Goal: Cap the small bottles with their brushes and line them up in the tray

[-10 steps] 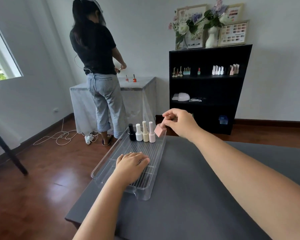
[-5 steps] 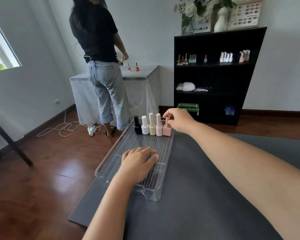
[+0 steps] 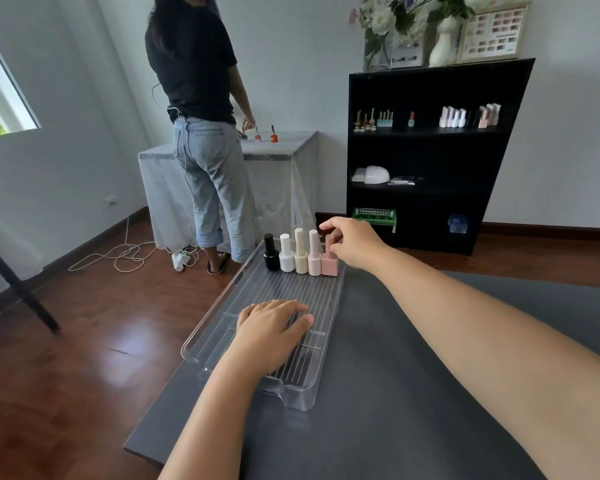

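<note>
A clear plastic tray (image 3: 300,396) lies on the dark grey table (image 3: 395,393). Along its far end stands a row of capped bottles: black (image 3: 271,258), white (image 3: 287,259), cream (image 3: 301,261), pale pink (image 3: 314,263) and a square pink bottle (image 3: 329,267) at the right end. My right hand (image 3: 355,242) is at the pink bottle's cap, thumb and fingers curled round it while the bottle stands on the tray floor. My left hand (image 3: 274,329) rests flat on the ribbed floor at the tray's near half, holding nothing.
Another person (image 3: 201,126) stands with their back to me at a covered table (image 3: 284,161) bearing small bottles. A black shelf unit (image 3: 430,161) with more bottles stands beyond my table. Cables (image 3: 129,254) lie on the wooden floor at left.
My right hand carried the pink bottle down from the air and stood it at the right end of the row. The left hand stayed on the tray.
</note>
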The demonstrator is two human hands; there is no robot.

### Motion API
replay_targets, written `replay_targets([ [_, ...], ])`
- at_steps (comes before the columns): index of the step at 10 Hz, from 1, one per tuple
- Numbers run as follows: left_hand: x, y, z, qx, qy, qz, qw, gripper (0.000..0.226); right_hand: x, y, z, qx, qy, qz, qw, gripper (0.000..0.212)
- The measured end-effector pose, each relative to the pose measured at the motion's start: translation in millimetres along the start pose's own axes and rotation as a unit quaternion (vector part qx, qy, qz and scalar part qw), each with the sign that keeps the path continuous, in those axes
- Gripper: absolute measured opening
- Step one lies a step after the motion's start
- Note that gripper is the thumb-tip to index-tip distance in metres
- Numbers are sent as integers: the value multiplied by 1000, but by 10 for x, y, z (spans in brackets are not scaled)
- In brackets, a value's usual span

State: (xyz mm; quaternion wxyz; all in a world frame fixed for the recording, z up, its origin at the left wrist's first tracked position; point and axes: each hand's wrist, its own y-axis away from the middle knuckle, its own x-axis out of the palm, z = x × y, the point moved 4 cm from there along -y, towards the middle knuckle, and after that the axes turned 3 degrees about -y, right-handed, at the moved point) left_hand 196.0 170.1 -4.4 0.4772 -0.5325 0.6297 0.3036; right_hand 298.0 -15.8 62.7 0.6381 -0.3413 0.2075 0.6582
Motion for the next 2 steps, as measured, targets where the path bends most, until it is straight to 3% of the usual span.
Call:
replay_targets([
  [2, -32, 17, -13, -9, 8, -5, 1000, 37, -284, 238, 92, -53, -9, -39, 998, 63],
])
